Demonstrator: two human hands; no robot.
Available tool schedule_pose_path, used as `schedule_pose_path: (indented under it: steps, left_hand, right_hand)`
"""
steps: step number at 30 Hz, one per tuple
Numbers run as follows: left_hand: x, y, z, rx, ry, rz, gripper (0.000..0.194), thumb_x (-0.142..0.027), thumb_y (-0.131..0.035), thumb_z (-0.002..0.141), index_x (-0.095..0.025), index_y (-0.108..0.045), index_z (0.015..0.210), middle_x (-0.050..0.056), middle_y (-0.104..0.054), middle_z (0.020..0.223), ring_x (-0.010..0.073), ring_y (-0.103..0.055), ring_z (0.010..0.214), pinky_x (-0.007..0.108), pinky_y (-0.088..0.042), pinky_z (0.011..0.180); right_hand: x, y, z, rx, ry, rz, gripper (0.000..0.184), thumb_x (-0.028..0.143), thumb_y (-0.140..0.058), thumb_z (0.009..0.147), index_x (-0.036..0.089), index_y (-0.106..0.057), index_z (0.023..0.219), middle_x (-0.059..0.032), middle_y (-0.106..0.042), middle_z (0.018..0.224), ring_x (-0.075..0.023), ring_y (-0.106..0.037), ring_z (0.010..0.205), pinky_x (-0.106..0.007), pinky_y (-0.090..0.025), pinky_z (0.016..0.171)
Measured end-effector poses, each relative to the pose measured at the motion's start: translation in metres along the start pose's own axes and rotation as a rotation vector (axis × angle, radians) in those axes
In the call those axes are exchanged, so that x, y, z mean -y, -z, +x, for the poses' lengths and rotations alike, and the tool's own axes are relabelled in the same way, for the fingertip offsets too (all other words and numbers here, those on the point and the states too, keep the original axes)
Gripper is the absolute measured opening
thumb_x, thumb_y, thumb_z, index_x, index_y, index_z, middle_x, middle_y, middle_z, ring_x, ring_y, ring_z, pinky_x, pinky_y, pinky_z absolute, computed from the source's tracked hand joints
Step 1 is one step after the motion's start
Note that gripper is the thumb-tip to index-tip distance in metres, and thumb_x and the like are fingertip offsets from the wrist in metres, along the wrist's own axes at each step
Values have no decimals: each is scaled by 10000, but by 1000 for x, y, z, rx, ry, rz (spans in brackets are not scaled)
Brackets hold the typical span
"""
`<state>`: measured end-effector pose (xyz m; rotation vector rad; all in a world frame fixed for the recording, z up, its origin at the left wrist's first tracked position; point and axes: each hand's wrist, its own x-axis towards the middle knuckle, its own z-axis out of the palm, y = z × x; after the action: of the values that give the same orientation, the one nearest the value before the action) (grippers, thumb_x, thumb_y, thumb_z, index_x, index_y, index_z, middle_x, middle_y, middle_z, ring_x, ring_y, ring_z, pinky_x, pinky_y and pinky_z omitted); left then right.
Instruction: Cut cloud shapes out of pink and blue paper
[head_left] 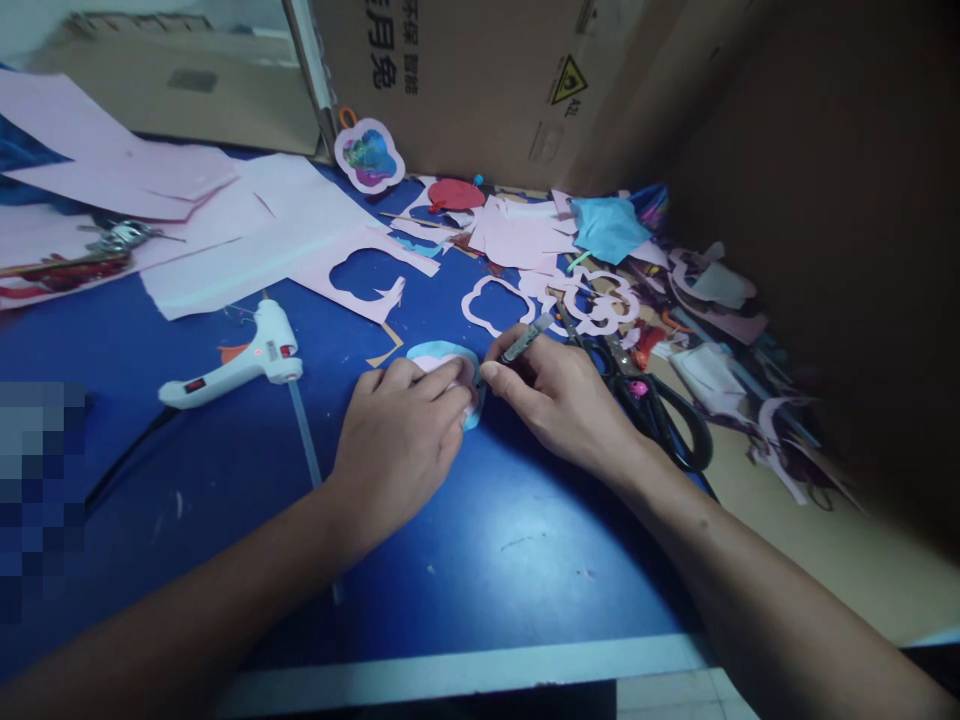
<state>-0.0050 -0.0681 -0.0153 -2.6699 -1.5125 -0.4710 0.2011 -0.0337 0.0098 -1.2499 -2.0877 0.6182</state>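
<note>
My left hand (405, 435) lies over a pink paper shape (442, 361), its fingers stretched across it and pressing down. Under the pink shape is a light blue piece (474, 416), whose edge shows around it. My right hand (555, 392) is closed around a pen (526, 338), with the upper end pointing up and right. The pen's tip is hidden by the fingers, close to the right edge of the blue piece. Just beyond the hands lies a pink flower-shaped paper ring (496, 303).
A white glue gun (232, 358) with a clear glue stick lies at left. Black-handled scissors (679, 420) rest beside my right forearm. Cut pink paper (225, 260) covers the back left; several scraps and a blue star-like piece (609, 228) lie before the cardboard box (480, 90).
</note>
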Motion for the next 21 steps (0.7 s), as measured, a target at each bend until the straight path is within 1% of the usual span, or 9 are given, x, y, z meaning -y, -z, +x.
schedule_pose_path:
  steps: [9,16,21]
  left_hand:
    - [0,0,0,14,5,8,354,-218,-522,1028,-297,-762,1275,-22,-704,1495,330,-632,1064,539,-491,822]
    - [0,0,0,1,0,-20,357,-217,-523,1030,-298,-769,1275,23,-722,1461,338,-639,1072,541,-496,833]
    - [0,0,-1,3,3,-8,346,-227,-524,1040,-295,-756,1288,-6,-709,1489,330,-631,1082,528,-478,838]
  right_hand:
    - [0,-1,0,-4,-4,0,97,257,-612,1040,208,-646,963,-4,-688,811,-172,-564,699,-296,-418,680]
    - [-1,-1,1,-18,1,5,113,265,-600,1051,206,-646,966,-9,-676,829,-179,-587,732,-297,-431,698]
    - [-4,-4,2,-23,6,15,97,252,-613,1048,198,-655,980,-7,-676,836,-171,-587,732,-294,-438,697]
